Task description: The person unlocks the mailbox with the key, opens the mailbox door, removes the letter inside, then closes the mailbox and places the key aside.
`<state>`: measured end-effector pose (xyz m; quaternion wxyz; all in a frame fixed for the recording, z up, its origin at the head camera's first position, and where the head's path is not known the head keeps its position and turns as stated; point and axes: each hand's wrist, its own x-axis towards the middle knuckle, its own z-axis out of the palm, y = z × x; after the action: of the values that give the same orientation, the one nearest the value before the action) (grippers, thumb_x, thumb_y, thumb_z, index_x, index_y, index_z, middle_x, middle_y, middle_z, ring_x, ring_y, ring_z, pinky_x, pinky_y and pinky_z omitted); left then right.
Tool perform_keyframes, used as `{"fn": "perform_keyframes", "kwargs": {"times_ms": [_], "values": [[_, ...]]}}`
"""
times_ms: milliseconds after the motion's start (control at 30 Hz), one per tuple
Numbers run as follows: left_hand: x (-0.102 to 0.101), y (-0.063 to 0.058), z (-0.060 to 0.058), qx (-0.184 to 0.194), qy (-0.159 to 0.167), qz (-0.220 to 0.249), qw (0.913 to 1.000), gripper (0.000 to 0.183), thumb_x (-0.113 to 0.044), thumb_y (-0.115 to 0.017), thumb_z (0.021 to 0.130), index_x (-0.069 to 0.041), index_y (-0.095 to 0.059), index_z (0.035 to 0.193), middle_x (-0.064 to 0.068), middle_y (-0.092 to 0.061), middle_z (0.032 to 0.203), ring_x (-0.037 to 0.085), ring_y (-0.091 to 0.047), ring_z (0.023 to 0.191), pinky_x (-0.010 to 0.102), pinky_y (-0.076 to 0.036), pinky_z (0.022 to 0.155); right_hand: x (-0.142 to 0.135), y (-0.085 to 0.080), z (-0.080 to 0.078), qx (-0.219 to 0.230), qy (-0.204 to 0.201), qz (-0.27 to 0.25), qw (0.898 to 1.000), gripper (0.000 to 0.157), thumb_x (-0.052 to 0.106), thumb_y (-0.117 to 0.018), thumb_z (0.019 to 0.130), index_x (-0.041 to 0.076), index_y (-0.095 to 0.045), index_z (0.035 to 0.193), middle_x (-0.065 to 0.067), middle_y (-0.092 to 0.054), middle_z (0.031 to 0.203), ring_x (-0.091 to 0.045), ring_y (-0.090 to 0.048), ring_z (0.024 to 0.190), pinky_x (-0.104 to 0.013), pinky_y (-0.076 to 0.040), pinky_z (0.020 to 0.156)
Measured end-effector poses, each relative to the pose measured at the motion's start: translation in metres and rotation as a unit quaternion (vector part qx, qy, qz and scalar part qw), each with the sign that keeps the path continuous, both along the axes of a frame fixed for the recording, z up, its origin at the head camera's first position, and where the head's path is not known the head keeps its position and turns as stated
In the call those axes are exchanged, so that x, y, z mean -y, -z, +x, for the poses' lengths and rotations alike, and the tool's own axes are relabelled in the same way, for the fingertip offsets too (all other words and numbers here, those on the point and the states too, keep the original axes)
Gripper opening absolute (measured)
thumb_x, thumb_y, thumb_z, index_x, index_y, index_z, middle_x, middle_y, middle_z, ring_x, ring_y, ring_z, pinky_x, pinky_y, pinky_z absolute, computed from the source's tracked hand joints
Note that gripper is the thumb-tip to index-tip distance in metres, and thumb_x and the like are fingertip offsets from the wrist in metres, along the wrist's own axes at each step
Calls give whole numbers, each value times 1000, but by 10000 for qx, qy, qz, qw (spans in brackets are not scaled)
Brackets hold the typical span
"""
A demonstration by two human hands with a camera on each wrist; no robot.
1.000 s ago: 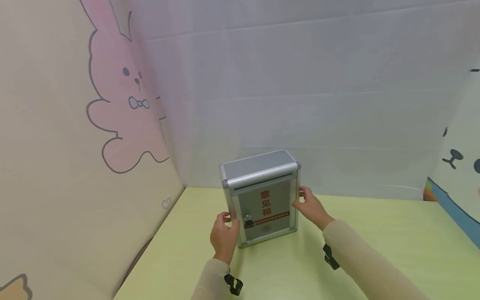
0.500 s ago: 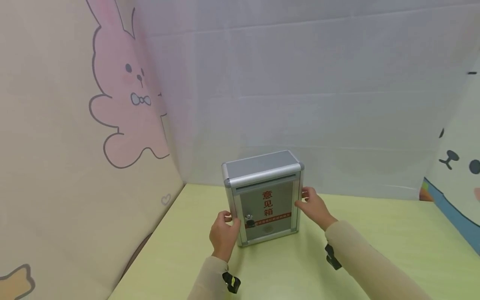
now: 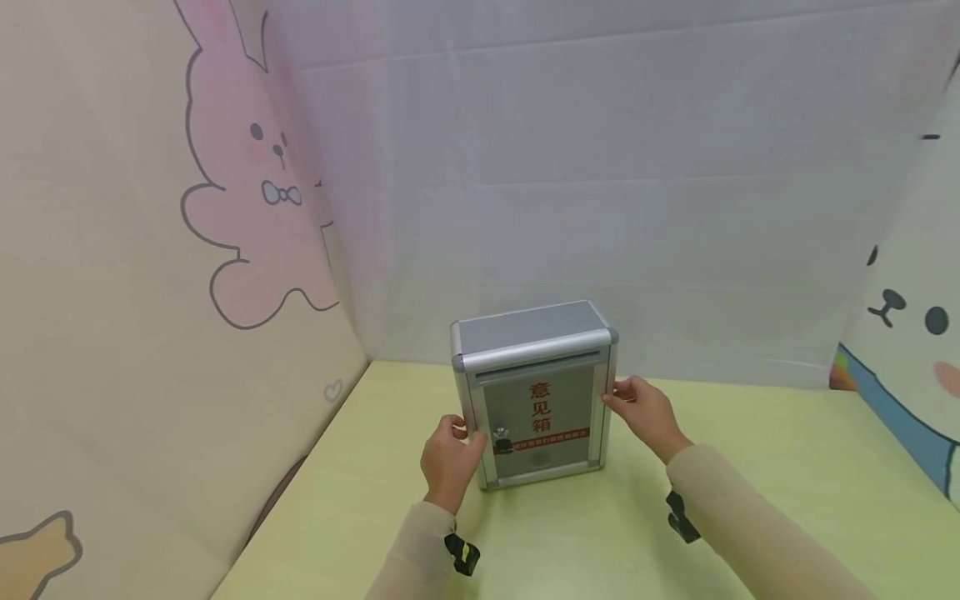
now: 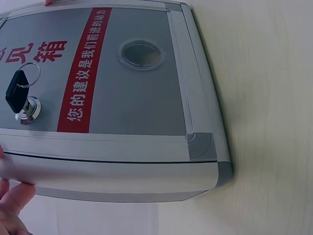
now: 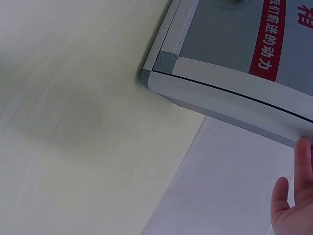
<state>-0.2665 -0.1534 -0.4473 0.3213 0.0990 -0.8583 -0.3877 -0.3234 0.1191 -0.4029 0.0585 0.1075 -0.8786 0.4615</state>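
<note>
A grey metal suggestion box [image 3: 542, 417] with silver edges stands upright on the table, its front turned slightly aside. Red characters and a red strip mark that front. A small key [image 4: 18, 90] on a ring sits in the lock. My left hand [image 3: 447, 462] holds the box's left edge, thumb at the front and fingers along the side. Opposite it, my right hand [image 3: 647, 412] holds the right edge the same way, higher up. In the right wrist view one fingertip [image 5: 303, 147] touches the side wall. Both wrist views cut off most of each hand.
The pale yellow-green table [image 3: 765, 467] runs back to a whitish sheet wall [image 3: 637, 208]. On the left hangs a cream sheet with a pink rabbit [image 3: 240, 158]. A sheet with a bear print [image 3: 907, 358] stands at the right.
The box has turned slightly so that its front faces me more squarely, and it sits a little further right in view. Both hands have stayed at its sides.
</note>
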Motion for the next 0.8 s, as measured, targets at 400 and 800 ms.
{"fn": "perform_keyframes", "kwargs": {"times_ms": [400,800], "values": [[-8,-1,7,9,18,-40,10000,17,-17,-68,70,-6,-59,80,6,-65,68,17,-55,53,30,-37,46,-15,-4,12,146,-193,-205,9995,20,9,-63,91,-10,-59,97,-26,-67,99,-23,-65,65,-41,-52,70],[-17,-4,11,-15,122,-6,9999,17,-13,-69,71,-3,-59,80,7,-63,66,21,-55,55,31,-37,47,-30,-5,20,193,-260,-32,9995,18,11,-65,90,-6,-63,93,-24,-68,100,-26,-67,66,-46,-51,75]]}}
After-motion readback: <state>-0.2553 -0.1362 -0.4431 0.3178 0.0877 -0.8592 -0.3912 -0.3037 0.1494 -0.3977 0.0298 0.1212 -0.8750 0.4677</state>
